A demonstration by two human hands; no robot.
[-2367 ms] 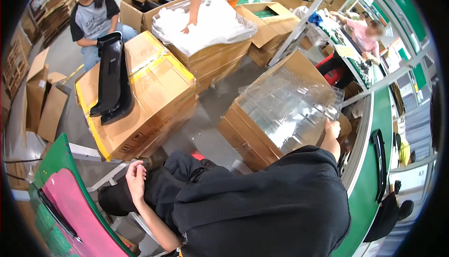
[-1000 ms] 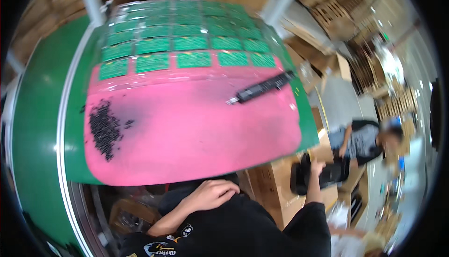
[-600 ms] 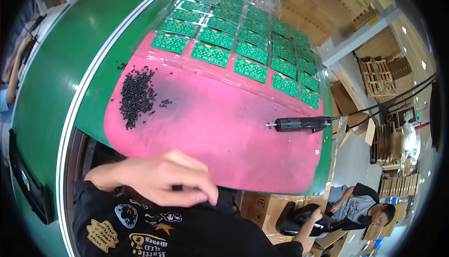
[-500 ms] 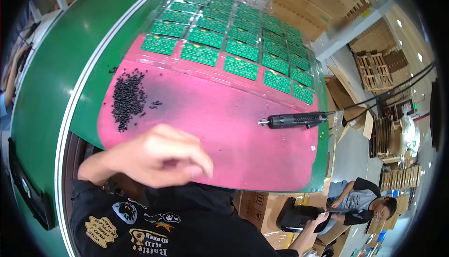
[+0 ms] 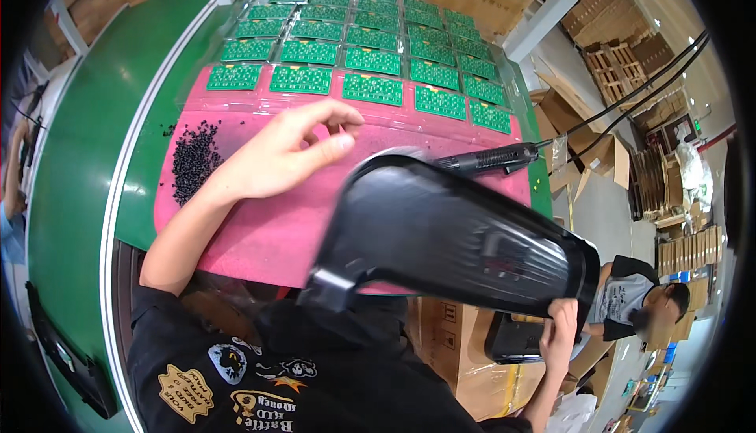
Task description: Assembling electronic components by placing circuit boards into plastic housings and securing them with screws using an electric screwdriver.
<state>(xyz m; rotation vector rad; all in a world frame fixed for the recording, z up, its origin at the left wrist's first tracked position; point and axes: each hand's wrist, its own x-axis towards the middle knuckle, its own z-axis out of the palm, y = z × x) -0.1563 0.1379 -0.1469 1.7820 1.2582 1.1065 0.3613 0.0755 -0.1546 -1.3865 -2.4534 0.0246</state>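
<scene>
The right grip (image 5: 560, 330) pinches the black shell (image 5: 449, 232) at its four-o'clock corner; the shell overhangs the pink mat (image 5: 264, 236) toward four o'clock. The left grip (image 5: 291, 149) hangs half spread, at the shell's ten o'clock.

Five circuit boards (image 5: 372, 88) fill the clear tray's (image 5: 268, 105) nearest row. One screwdriver (image 5: 501, 157) lies near the tabletop's (image 5: 540, 187) right edge. One black panel (image 5: 441, 236) is held.

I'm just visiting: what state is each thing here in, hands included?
Black plastic shell: held up, aslant
Right hand: gripping the shell's edge
Left hand: empty, fingers loosely curled
Power screwdriver: lying down, corded, partly hidden
Green circuit boards: laid out in rows
Small black pieces: heaped loose
Pink mat: flat, partly covered
</scene>
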